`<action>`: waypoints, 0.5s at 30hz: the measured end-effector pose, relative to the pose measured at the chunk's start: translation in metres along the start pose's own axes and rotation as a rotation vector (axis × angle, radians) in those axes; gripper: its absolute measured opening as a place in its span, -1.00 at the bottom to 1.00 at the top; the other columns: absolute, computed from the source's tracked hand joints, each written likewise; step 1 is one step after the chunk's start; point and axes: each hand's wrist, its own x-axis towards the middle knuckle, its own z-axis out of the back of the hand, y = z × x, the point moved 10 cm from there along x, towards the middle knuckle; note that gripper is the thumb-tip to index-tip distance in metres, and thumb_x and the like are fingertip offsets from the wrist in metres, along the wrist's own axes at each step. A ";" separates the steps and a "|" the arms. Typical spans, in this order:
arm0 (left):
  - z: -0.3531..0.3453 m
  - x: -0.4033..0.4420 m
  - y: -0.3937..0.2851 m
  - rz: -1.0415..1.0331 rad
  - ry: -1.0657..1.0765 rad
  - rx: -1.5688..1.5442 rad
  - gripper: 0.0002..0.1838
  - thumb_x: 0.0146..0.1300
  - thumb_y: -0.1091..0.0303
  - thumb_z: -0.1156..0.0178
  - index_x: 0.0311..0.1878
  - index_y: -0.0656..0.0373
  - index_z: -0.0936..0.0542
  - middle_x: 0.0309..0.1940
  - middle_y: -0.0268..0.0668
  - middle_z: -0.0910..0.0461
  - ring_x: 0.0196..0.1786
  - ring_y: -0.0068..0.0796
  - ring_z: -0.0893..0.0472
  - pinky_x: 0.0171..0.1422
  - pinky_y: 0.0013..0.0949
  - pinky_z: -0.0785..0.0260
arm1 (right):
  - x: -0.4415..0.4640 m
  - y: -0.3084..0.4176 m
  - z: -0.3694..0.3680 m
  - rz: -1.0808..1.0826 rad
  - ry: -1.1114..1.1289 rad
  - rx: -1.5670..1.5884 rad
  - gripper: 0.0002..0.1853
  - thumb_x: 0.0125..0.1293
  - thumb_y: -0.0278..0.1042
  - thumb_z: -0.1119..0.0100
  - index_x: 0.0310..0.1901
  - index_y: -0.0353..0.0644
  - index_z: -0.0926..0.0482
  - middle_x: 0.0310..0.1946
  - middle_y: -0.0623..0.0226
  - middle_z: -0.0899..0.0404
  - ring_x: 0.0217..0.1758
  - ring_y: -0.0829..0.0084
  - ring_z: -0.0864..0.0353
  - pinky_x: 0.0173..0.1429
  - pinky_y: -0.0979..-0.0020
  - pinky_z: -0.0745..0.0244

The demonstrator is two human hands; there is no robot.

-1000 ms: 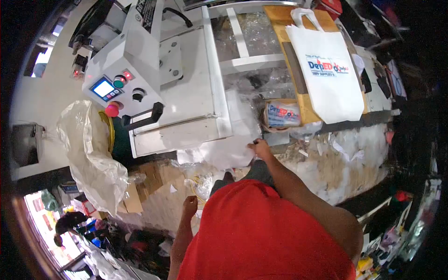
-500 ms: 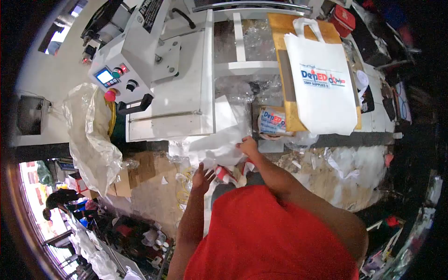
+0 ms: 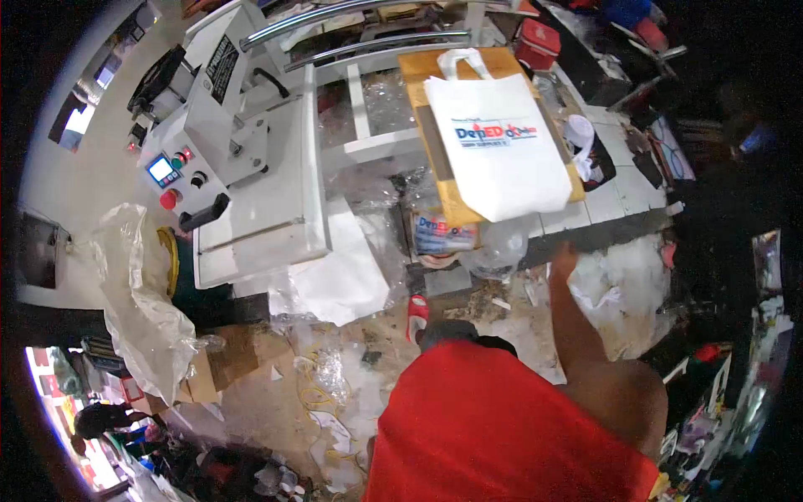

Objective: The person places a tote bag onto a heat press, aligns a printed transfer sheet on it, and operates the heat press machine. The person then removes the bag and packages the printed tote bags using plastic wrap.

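My right hand (image 3: 565,258) is at the counter's front edge, below and right of a white printed bag (image 3: 498,159); it is smeared and its fingers cannot be made out. The bag lies on a yellow-brown board (image 3: 456,205), its handle toward the back. Left of the board's lower corner sits a small box with a printed packet (image 3: 443,234). White sheets (image 3: 339,272) hang over the front edge beside the heat press (image 3: 209,151). My left hand is out of view.
A cream plastic sack (image 3: 138,293) hangs at the left, beside the press. Cardboard (image 3: 230,360), scraps and yellow cord (image 3: 314,402) lie on the floor. A red case (image 3: 538,43) stands at the back. Someone in dark clothes (image 3: 104,420) is far off at lower left.
My right hand has left the white sheets and moved right along the counter edge. My left hand has dropped out of view. The camera view has shifted, with one red shoe now showing.
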 end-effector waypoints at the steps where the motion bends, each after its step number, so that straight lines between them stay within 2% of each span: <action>1: -0.001 -0.008 0.021 0.021 -0.008 0.006 -0.42 0.36 0.19 -0.19 0.35 0.03 -0.18 -0.02 -0.19 -0.59 -0.16 -0.22 -0.64 -0.16 -0.17 -0.50 | 0.037 0.031 0.005 0.081 -0.033 0.074 -0.77 0.40 -0.33 -0.13 -0.14 -0.37 -0.56 -0.48 0.21 -0.52 -0.40 0.31 -0.51 -0.24 0.25 -0.47; 2: -0.004 -0.015 0.038 0.025 -0.009 0.000 -0.43 0.35 0.19 -0.20 0.33 0.06 -0.22 -0.05 -0.19 -0.60 -0.19 -0.24 -0.64 -0.19 -0.19 -0.50 | 0.077 0.053 -0.008 0.220 0.044 -0.094 -0.77 0.39 -0.33 -0.14 -0.15 -0.38 -0.56 -0.45 0.20 -0.57 -0.41 0.33 -0.53 -0.26 0.27 -0.49; 3: -0.007 -0.021 0.052 0.022 -0.013 -0.007 -0.45 0.34 0.20 -0.20 0.31 0.08 -0.25 -0.08 -0.19 -0.61 -0.22 -0.26 -0.64 -0.22 -0.21 -0.50 | 0.091 0.088 -0.032 0.251 0.226 -0.028 -0.70 0.39 -0.22 -0.12 -0.22 -0.39 -0.54 -0.42 0.10 -0.58 -0.34 0.22 -0.56 -0.17 0.21 -0.48; 5: -0.015 -0.031 0.074 -0.003 -0.022 -0.036 -0.47 0.32 0.20 -0.21 0.27 0.13 -0.31 -0.14 -0.20 -0.63 -0.28 -0.30 -0.65 -0.27 -0.26 -0.50 | 0.099 0.156 -0.082 0.382 0.414 -0.257 -0.57 0.34 -0.06 -0.14 -0.26 -0.42 -0.55 -0.33 -0.05 -0.62 -0.20 0.05 -0.62 -0.05 0.13 -0.50; 6: -0.017 -0.035 0.078 -0.024 -0.032 -0.055 -0.49 0.30 0.20 -0.22 0.25 0.15 -0.34 -0.17 -0.20 -0.64 -0.31 -0.32 -0.65 -0.30 -0.28 -0.50 | 0.100 0.176 -0.106 0.478 0.409 -0.548 -0.52 0.29 -0.01 -0.18 -0.22 -0.44 -0.57 -0.28 -0.09 -0.66 -0.13 0.00 -0.66 -0.03 0.11 -0.51; 8: -0.020 -0.045 0.086 -0.077 -0.061 -0.112 -0.51 0.28 0.20 -0.23 0.21 0.20 -0.41 -0.22 -0.20 -0.66 -0.38 -0.36 -0.66 -0.36 -0.33 -0.50 | 0.111 0.143 -0.148 0.172 0.568 -0.586 -0.37 0.16 0.11 -0.26 -0.10 -0.47 -0.60 -0.15 -0.21 -0.66 0.04 -0.06 -0.66 0.04 0.10 -0.54; 9: -0.027 -0.052 0.084 -0.110 -0.073 -0.136 -0.51 0.27 0.20 -0.23 0.19 0.22 -0.44 -0.25 -0.21 -0.67 -0.41 -0.38 -0.66 -0.39 -0.35 -0.50 | 0.130 0.113 -0.175 0.297 0.547 -0.675 -0.29 0.06 0.14 -0.33 -0.02 -0.46 -0.61 -0.09 -0.27 -0.64 0.09 -0.05 -0.65 0.09 0.14 -0.56; 10: -0.032 -0.057 0.081 -0.143 -0.093 -0.157 -0.52 0.26 0.20 -0.24 0.17 0.25 -0.47 -0.28 -0.21 -0.68 -0.44 -0.40 -0.66 -0.42 -0.37 -0.50 | 0.118 0.116 -0.175 0.225 0.631 -0.829 -0.29 0.14 0.24 -0.16 -0.02 -0.38 -0.64 -0.01 -0.20 -0.63 0.18 -0.05 -0.60 0.26 0.08 -0.48; 11: -0.040 -0.065 0.079 -0.173 -0.114 -0.156 -0.53 0.25 0.20 -0.24 0.15 0.27 -0.50 -0.31 -0.21 -0.69 -0.47 -0.42 -0.66 -0.45 -0.39 -0.50 | 0.124 0.100 -0.188 0.218 0.692 -0.996 -0.30 0.13 0.21 -0.15 0.05 -0.32 -0.64 0.06 -0.13 -0.62 0.22 -0.02 -0.59 0.26 0.12 -0.49; 13: -0.044 -0.077 0.082 -0.247 -0.192 -0.044 -0.51 0.23 0.20 -0.25 0.14 0.33 -0.51 -0.31 -0.16 -0.70 -0.40 -0.38 -0.70 -0.39 -0.35 -0.54 | 0.123 0.096 -0.175 0.102 0.555 -1.148 -0.38 0.09 0.14 -0.18 0.08 -0.15 -0.67 0.13 0.03 -0.62 0.25 0.15 -0.59 0.28 0.13 -0.47; 15: -0.042 -0.074 0.117 -0.285 -0.255 -0.081 -0.50 0.22 0.21 -0.25 0.14 0.34 -0.52 -0.29 -0.13 -0.71 -0.38 -0.36 -0.71 -0.37 -0.34 -0.56 | 0.089 0.143 -0.146 0.061 0.681 -1.070 -0.38 0.08 0.05 -0.18 0.13 -0.16 -0.63 0.21 0.04 -0.56 0.30 0.18 -0.55 0.29 0.11 -0.46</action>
